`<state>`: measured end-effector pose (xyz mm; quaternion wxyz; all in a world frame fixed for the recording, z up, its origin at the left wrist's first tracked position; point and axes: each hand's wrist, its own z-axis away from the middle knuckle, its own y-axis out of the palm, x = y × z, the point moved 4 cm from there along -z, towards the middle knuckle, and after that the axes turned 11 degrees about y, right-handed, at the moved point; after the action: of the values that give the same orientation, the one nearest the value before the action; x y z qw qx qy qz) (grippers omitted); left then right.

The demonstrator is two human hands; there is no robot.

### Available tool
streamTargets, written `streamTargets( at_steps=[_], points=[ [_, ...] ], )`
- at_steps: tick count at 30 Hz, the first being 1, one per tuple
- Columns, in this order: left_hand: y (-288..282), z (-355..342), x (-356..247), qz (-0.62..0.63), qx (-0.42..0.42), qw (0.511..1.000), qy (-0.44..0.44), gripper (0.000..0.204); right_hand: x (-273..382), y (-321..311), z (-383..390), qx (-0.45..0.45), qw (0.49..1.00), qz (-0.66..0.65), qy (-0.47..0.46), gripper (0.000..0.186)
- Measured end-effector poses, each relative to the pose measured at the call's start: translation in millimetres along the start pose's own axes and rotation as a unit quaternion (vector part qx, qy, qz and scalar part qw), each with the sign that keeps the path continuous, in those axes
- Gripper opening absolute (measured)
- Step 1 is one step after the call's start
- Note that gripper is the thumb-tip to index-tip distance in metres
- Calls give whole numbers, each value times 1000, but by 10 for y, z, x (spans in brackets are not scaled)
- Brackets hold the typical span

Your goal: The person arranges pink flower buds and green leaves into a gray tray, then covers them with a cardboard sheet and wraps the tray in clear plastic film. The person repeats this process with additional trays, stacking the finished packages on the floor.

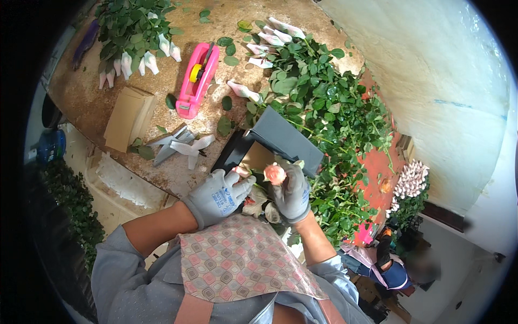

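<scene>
In the head view, my right hand (291, 194), in a grey glove, grips a pale-pink rose (274, 174). My left hand (218, 197), also gloved, has curled fingers beside a second pink bloom (240, 171); what they hold is unclear. Both hands are at the near side of a black box-like holder (286, 137) lined with cardboard. Left of it lie white mesh sleeves (191, 148) over grey metal pieces (164, 154). A pink tape dispenser (195, 81) with a yellow roll sits farther back.
Cardboard sheets (127, 119) lie at the left. Leafy stems (340, 156) with sleeved buds (278, 35) cover the right, more (121, 43) lie back left. Wrapped roses (410, 183) stand farther right, below a pale wall (442, 92). A co-worker (394, 275) is at lower right.
</scene>
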<state>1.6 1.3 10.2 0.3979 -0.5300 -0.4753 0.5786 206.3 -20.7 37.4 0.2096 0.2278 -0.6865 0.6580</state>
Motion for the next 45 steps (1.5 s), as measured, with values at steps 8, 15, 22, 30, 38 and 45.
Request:
streamTargets(
  at_steps=[8,15,22,30,38,45],
  points=[
    [-15,-2,-7,53,-13,998,-14,49,-43,413,-84,165,962,194,96,57],
    [-53,-23,71,69,-46,997,10,50,11,441,-50,170,966,186,59,41],
    [-319,-240,240,124,33,992,0,65,-35,205,11,123,985,68,98,46],
    [-356,-262,201,129,41,991,-11,60,-502,-497,768,-19,957,151,248,27],
    [-364,-263,191,122,21,992,1,58,-736,-1293,-79,28,980,124,155,24],
    [-450,-387,166,113,2,994,6,48,-2083,-1531,-2021,-163,966,111,166,31]
  ],
)
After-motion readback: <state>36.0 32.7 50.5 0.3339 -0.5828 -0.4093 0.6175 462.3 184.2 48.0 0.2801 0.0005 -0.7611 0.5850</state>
